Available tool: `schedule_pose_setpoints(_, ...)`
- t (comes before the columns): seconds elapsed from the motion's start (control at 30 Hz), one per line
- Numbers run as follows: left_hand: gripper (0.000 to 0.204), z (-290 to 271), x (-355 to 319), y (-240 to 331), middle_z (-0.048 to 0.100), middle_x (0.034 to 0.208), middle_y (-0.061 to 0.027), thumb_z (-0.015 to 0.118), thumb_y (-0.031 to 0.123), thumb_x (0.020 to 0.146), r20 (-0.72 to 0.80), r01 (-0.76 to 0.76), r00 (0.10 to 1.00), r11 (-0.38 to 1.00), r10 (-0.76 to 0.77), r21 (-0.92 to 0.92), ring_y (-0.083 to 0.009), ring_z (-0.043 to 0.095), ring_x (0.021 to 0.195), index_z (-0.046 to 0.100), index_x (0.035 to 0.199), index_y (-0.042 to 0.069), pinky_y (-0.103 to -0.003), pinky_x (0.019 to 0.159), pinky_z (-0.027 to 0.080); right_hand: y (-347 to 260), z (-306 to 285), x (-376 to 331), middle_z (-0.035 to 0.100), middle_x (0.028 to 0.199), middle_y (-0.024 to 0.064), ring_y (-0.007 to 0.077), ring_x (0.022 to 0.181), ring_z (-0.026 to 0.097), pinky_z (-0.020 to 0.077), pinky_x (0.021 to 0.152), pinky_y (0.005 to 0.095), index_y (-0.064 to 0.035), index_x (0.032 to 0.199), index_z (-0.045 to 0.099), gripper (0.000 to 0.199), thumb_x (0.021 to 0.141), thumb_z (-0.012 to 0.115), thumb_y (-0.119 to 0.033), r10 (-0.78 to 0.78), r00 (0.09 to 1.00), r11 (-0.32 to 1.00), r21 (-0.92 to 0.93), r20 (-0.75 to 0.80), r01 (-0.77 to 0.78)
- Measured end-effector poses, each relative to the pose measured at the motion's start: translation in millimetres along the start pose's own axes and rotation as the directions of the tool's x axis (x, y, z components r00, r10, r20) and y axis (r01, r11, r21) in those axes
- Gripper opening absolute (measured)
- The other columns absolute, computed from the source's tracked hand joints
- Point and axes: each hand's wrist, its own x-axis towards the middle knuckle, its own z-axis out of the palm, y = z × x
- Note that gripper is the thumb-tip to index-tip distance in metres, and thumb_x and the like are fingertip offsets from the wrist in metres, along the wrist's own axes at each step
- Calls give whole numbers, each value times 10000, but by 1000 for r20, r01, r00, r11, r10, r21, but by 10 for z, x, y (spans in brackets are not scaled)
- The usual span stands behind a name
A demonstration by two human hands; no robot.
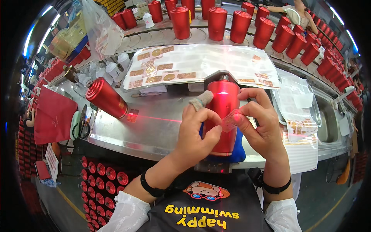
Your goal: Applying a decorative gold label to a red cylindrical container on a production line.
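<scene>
A small see-through sticker label (228, 123) with reddish print is stretched between my hands, above the front of a shiny red bottle (224, 94). My right hand (261, 121) pinches the label's right side between thumb and finger. At its left edge, the thumb and forefinger of my left hand (199, 129) come together on it. One left finger wears a knitted finger cover (201, 100) and rests against the bottle's side. The bottle leans in a dark angled holder (217, 74), over a blue pad (240, 149). Red light falls on label and bottle.
Sheets of gold-brown labels (154, 67) lie behind the holder, with more label sheets (299, 100) at right. Another red bottle (107, 98) tilts at left, beside a loose label (132, 115). Red bottles (217, 23) line a curved conveyor (201, 34). A person (299, 15) is at far right.
</scene>
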Motion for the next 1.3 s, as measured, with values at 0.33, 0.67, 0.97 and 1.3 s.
schedule_pose_setpoints(0.33, 60, -44, -45, -97, 495, 1394, -237, 608, 68, 793, 23, -41, 999, 996, 39, 76, -328, 429, 1320, 638, 843, 53, -423, 1109, 277, 32, 23, -28, 569, 1052, 167, 299, 994, 581, 474, 820, 363, -21, 853, 622, 114, 834, 718, -80, 16, 1000, 1000, 12, 3, -16)
schedule_pose_setpoints(0.67, 128, -50, -11, -51, 507, 1361, -271, 677, 184, 861, 28, -111, 994, 988, 109, 104, -424, 407, 1290, 656, 899, 63, -488, 1094, 292, 38, 13, -20, 569, 1046, 159, 298, 979, 579, 474, 818, 361, -26, 857, 623, 122, 821, 728, -76, 10, 1000, 999, 32, 6, -10)
schedule_pose_setpoints(0.97, 147, -57, 13, -112, 525, 1351, -262, 682, 182, 870, 34, -133, 991, 984, 130, 115, -433, 402, 1286, 639, 827, 48, -491, 1088, 298, 85, -63, 47, 570, 1052, 134, 262, 928, 595, 480, 784, 338, -7, 834, 618, 105, 834, 715, -48, 112, 991, 991, 63, 68, -116)
schedule_pose_setpoints(1.3, 137, -166, 69, -412, 576, 1247, -246, 626, 138, 896, -36, -70, 997, 996, 68, -47, -388, 510, 1133, 619, 816, 27, -439, 1011, 356, 1772, -327, 1441, 559, 978, 90, 218, 955, 556, 434, 863, 329, -18, 934, 650, 258, 909, 684, -272, 314, 936, 871, -441, 162, -216)
